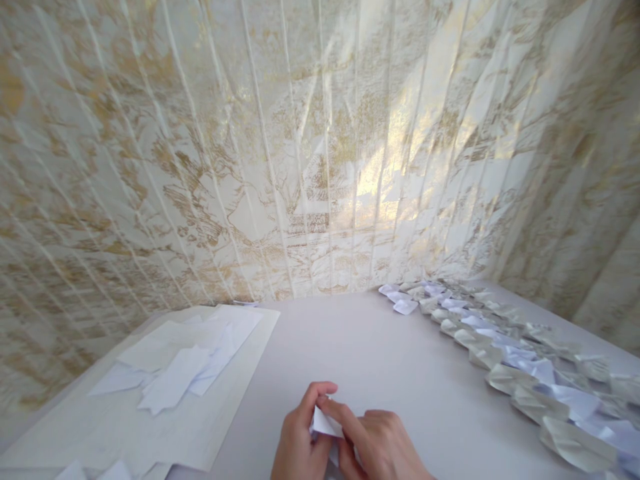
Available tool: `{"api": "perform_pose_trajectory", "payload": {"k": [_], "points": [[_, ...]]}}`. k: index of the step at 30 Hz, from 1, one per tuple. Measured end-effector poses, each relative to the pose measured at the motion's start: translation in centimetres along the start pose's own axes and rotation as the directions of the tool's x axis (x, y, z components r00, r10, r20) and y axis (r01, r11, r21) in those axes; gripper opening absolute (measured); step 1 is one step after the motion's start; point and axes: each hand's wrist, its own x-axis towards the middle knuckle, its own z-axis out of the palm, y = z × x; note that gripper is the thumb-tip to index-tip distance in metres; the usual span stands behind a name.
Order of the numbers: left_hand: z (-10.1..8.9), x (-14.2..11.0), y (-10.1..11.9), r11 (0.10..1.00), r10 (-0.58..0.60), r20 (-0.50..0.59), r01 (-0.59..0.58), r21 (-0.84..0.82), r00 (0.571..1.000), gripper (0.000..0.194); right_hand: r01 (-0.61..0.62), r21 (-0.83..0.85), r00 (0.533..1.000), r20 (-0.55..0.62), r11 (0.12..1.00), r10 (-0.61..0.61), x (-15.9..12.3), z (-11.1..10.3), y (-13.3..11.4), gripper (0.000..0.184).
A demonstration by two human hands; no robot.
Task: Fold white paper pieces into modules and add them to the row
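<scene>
Bright gold light is seen on the curtain (310, 147) beyond the fingers (351, 423); far to either side, its pattern is blurred.

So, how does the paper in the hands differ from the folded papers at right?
The held paper is gripped by fingers, partly hidden; the folded papers rest in rows on the table. The held paper shows white; the folded papers mix white and greyish. Both include white paper.

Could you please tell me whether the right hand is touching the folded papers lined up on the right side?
Apart: the head view shows a strip of tabletop between the right hand and the folded papers.
</scene>
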Motion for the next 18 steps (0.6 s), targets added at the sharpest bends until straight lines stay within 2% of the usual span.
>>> {"api": "perform_pose_trajectory", "payload": {"k": [4, 7, 9, 11, 13, 15, 18], "points": [[-0.1, 0.0, 0.6, 0.999, 0.037, -0.020, -0.037, -0.018, 0.999, 0.040, -0.026, 0.040, 1.000, 0.004, 0.999, 0.026, -0.1, -0.3, -0.1, 0.048], [0.1, -0.1, 0.7, 0.996, 0.034, -0.018, -0.036, -0.080, 0.999, 0.031, -0.120, 0.228, 0.993, 0.034, 0.966, 0.115, -0.2, -0.7, -0.1, 0.043], [0.3, -0.1, 0.5, 0.986, -0.001, 0.021, 0.005, -0.166, 1.000, 0.027, -0.214, 0.474, 0.976, 0.066, 0.854, 0.208, -0.2, -0.9, 0.0, 0.038], [0.5, -0.2, 0.2, 0.971, -0.024, 0.050, 0.035, -0.236, 0.998, 0.033, -0.283, 0.695, 0.948, 0.098, 0.661, 0.303, -0.1, -0.9, 0.2, 0.034], [0.7, -0.2, -0.1, 0.959, -0.024, 0.042, 0.035, -0.281, 0.999, 0.045, -0.305, 0.813, 0.916, 0.107, 0.496, 0.388, -0.1, -0.9, 0.5, 0.031], [0.7, -0.2, -0.2, 0.939, -0.032, 0.033, 0.042, -0.341, 0.999, 0.058, -0.299, 0.855, 0.890, 0.089, 0.423, 0.448, -0.2, -0.9, 0.8, 0.028], [0.6, -0.1, -0.2, 0.867, -0.023, 0.092, 0.066, -0.495, 0.995, 0.072, -0.268, 0.871, 0.874, 0.040, 0.412, 0.484, -0.3, -1.2, 1.1, 0.027]]}}
